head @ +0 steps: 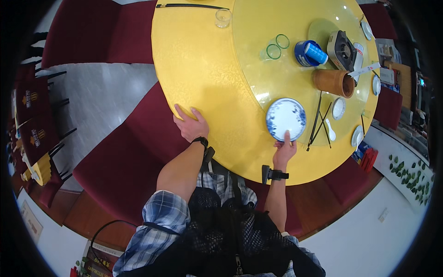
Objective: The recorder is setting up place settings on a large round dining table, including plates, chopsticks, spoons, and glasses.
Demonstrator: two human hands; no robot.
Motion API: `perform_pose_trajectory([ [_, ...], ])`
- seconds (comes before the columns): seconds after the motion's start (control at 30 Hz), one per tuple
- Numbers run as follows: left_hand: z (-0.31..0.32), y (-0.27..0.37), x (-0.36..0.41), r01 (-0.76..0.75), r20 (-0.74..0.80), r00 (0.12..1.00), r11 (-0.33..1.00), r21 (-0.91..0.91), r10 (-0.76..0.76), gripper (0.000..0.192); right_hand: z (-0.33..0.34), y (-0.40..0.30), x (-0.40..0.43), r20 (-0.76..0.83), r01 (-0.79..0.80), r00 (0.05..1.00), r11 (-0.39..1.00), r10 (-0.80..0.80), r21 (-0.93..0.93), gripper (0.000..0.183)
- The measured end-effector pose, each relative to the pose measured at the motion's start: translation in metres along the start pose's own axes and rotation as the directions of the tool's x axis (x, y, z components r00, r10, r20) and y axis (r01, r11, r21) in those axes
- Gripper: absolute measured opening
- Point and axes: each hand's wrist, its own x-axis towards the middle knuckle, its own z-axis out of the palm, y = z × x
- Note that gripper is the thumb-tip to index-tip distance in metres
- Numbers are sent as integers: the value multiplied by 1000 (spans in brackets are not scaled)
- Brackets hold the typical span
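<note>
My right hand [285,151] grips the near rim of a white plate with a blue floral border [286,117], thumb on top. That plate is over the glass turntable's edge; whether it touches the surface, I cannot tell. On the yellow-covered round table [225,131], at its left edge, rests my left hand [191,125], fingers apart and holding nothing. Just right of the plate are black chopsticks [315,121], a white spoon [331,130] and a small patterned dish [338,108].
A brown cylindrical holder [330,82] lies on its side near a portable gas stove [341,50]. A blue tub [304,55] holds a blue canister [315,53]. Two green-rimmed glasses [273,52] and a clear glass [223,19] stand farther off. Maroon chairs [131,152] surround the table.
</note>
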Motion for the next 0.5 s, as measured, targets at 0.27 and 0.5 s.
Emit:
perform_pose_trajectory([
  [0.27,1,0,1,41,49,998,999,12,-42,65,124,11,-83,357,-176,917,984,177,-34,28],
  [0.5,-2,3,-4,37,86,996,999,-5,-36,73,196,39,-84,494,-181,845,979,205,-98,32],
])
